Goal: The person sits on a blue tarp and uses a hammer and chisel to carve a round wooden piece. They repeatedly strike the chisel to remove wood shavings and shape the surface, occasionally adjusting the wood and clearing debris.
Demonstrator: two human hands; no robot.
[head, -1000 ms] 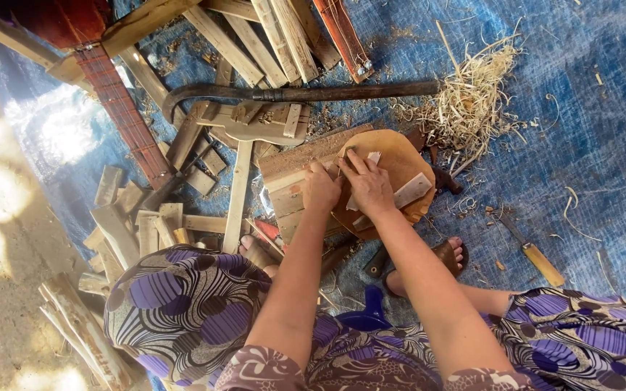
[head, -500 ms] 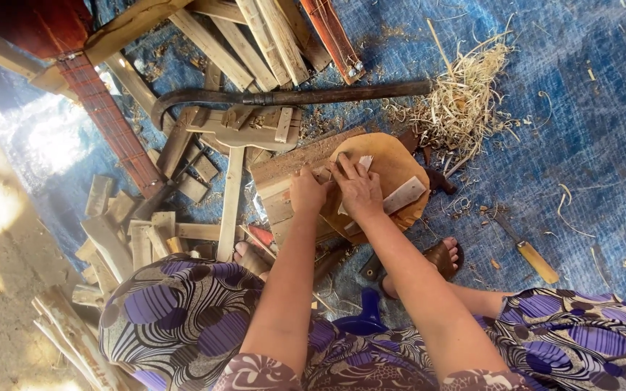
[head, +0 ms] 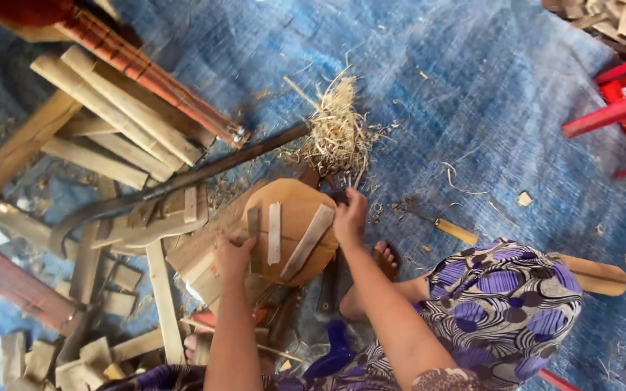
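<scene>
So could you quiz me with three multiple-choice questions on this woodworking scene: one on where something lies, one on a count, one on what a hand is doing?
1. Where does the pile of wood shavings lie?
A. just beyond the round wooden block
B. on the person's lap
C. on the red stool

2. How many flat strips lie on the round wooden block?
A. one
B. three
C. six

3. What is the right hand doing?
A. holding a hammer
B. hanging free
C. resting on the block's far edge

Answers: 1 A, the shavings sit past the block on the blue tarp. 2 B, three strips lie side by side. 3 C, its fingers press the rim.
</scene>
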